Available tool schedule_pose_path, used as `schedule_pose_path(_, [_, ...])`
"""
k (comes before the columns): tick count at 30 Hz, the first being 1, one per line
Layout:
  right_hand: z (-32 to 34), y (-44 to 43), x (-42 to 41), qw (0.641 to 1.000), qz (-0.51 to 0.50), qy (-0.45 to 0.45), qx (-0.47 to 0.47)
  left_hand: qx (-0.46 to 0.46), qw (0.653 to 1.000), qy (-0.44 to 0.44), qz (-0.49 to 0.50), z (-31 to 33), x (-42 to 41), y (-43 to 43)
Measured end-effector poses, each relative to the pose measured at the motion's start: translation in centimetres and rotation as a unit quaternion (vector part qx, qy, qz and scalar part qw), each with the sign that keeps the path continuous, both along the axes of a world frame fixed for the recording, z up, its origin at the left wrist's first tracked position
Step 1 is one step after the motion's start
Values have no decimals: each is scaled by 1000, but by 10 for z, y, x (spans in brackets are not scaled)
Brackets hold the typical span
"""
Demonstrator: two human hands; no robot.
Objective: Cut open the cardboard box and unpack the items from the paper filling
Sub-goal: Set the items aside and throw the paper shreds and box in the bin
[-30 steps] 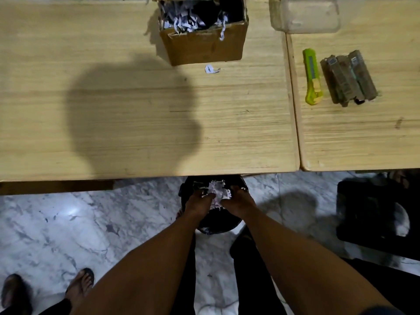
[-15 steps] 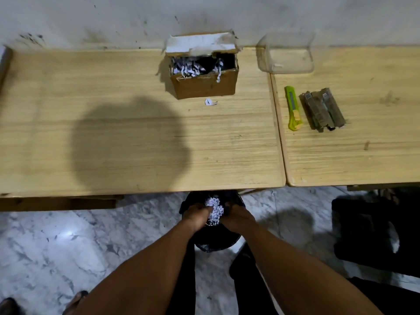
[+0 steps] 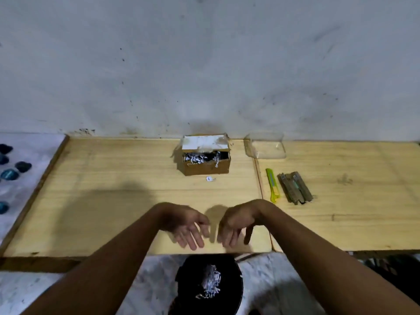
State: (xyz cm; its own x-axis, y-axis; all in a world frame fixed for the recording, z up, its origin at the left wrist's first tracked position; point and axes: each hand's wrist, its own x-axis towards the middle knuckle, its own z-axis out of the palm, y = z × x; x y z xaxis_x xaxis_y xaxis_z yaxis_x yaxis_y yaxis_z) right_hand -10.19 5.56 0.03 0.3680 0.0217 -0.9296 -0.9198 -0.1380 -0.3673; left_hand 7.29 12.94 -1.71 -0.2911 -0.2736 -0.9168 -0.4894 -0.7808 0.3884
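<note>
1. Hands: the left hand [image 3: 186,226] and the right hand [image 3: 234,226] hang side by side over the near edge of the table [image 3: 102,201], close together but not touching. The fingers of both point down, loose and apart, and neither hand holds anything.
2. Box: the cardboard box [image 3: 205,170] stands at the far edge of the table against the wall [image 3: 204,64], well away from both hands. Its top is open, with a white-faced flap [image 3: 204,142] standing up at the back.
3. Filling: shredded paper [image 3: 196,158] lies inside the box, mostly in the left part, and a few strips hang over the front rim. One small paper scrap [image 3: 209,178] lies on the table just in front of the box.
4. Bin: a black bin [image 3: 188,269] stands on the marble floor [image 3: 261,280] below the hands, with a clump of shreds [image 3: 211,283] inside it.
5. Second table [image 3: 363,201], to the right: a yellow-green cutter [image 3: 272,185] lies near its left edge, and just beside it lies a bundle of dark bars [image 3: 294,187]. What these bars are I cannot tell.
6. Clear plastic tub [image 3: 264,146]: it sits by the wall, across the seam between the two tables.
7. Far left: several dark blue round things [image 3: 10,173] lie on a white surface, too blurred to name.
</note>
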Motion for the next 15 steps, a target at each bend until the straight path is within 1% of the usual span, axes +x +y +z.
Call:
schedule_pose_path(1, [21, -20, -2, 997, -49, -46, -45, -48, 998, -6, 39, 11, 17, -13])
schedule_pose_path(2, [31, -41, -2, 984, -111, -92, -100, -108, 990, -27, 89, 21, 35, -27])
schedule_pose_path(3, [41, -60, -3, 963, -174, -130, -158, -170, 972, -64, 151, 25, 51, -38])
schedule_pose_path(4, [43, -79, -2, 933, -237, -159, -219, -231, 941, -113, 219, 28, 66, -50])
schedule_pose_path(6, [35, -108, 2, 856, -351, -199, -322, -323, 863, -207, 328, 24, 90, -71])
schedule_pose_path(7, [29, -120, 6, 820, -394, -212, -358, -341, 838, -239, 353, 18, 98, -80])
schedule_pose_path(8, [23, -127, 12, 791, -423, -217, -386, -342, 826, -250, 371, 14, 101, -86])
schedule_pose_path(9, [15, -133, 19, 775, -440, -216, -399, -332, 823, -248, 389, 10, 102, -92])
schedule_pose_path(11, [-1, -141, 35, 770, -460, -205, -392, -310, 827, -215, 417, 1, 96, -104])
schedule_pose_path(13, [-16, -145, 49, 774, -471, -202, -372, -310, 832, -187, 420, -10, 86, -117])
schedule_pose_path(15, [-31, -148, 62, 781, -471, -199, -358, -315, 829, -162, 433, -24, 80, -131])
